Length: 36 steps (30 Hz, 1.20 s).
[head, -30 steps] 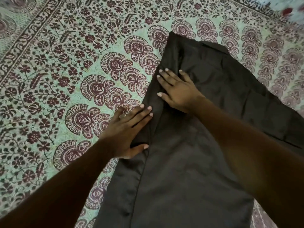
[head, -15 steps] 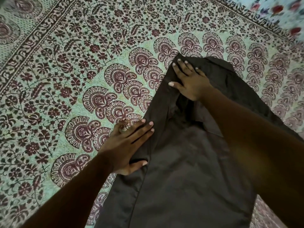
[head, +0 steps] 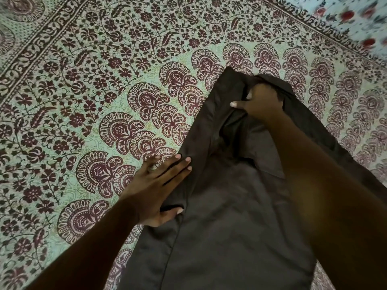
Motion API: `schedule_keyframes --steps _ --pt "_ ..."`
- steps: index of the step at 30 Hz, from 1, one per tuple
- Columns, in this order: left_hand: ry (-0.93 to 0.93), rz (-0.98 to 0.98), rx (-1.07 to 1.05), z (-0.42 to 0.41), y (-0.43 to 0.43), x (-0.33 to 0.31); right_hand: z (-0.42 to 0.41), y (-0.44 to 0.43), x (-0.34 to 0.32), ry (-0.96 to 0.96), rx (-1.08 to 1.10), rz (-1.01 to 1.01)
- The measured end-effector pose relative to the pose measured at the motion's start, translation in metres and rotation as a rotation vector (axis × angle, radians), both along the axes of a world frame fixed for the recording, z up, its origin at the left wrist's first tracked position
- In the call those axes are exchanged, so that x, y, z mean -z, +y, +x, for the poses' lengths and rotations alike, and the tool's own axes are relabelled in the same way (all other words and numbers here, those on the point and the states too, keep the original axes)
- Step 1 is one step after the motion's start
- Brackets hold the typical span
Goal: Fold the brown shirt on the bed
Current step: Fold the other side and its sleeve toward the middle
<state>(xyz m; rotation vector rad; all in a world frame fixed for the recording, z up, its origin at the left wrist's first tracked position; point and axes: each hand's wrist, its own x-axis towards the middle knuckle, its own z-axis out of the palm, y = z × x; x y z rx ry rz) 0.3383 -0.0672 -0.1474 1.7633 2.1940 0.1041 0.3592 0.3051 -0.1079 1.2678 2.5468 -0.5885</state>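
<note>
Where the bedspread (head: 88,114) fills the view, pale green and printed with dark red flowers, vines and scalloped fan motifs, the brown shirt (head: 226,216) is laid across its lower right part, running from the near edge of the picture up toward the middle. A second cloth (head: 356,19), light blue with red blossoms, is seen beyond the shirt at the far right corner, though it is blurred and its kind cannot be told. The shirt is folded lengthwise into a long band, with its left edge doubled over and a collar-like flap lying open near its upper part. The left hand (head: 159,189) is laid flat on the shirt's left edge, fingers spread and straight, the thumb resting on the cloth nearer the camera; a ring (head: 152,167) is worn on one finger. The right hand (head: 260,101) is set at the shirt's far end, fingers curled and closed upon a bunch of the fabric, which is raised and rumpled there.
</note>
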Motion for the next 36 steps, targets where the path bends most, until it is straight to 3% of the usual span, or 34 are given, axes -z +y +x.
schedule_keyframes --steps 3,10,13,17,21,25,29,31,33,35,36 --pt "-0.012 0.005 0.001 0.001 -0.001 0.001 0.011 0.009 -0.005 0.117 0.067 -0.003" --pt "-0.013 0.012 0.001 0.001 0.0 0.001 0.013 0.003 0.001 0.077 0.244 0.193" --pt "-0.009 0.011 0.001 0.001 0.0 0.001 0.009 -0.015 0.0 0.151 0.094 0.287" --pt "0.0 0.013 0.005 0.0 0.0 0.001 -0.015 -0.018 0.0 0.177 -0.027 0.09" --pt "-0.004 -0.003 0.006 0.0 0.0 0.002 -0.039 -0.004 -0.005 0.142 -0.003 0.053" --pt "-0.003 -0.004 0.005 0.0 -0.001 0.002 -0.04 0.007 0.003 0.172 0.029 0.125" --pt "-0.009 0.004 0.009 -0.001 0.0 0.003 -0.019 -0.01 0.01 0.205 -0.007 0.384" --pt "-0.012 0.015 0.006 -0.001 -0.001 0.003 -0.005 -0.037 0.01 0.333 -0.161 0.523" --pt "-0.009 0.019 0.007 -0.001 0.0 0.003 0.015 -0.068 0.022 0.393 -0.494 0.511" --pt "-0.003 0.019 0.007 -0.002 0.0 0.003 0.034 -0.087 0.04 0.268 -0.729 0.416" --pt "0.001 0.015 0.006 -0.002 0.0 0.003 0.038 -0.088 0.047 0.173 -0.742 0.38"
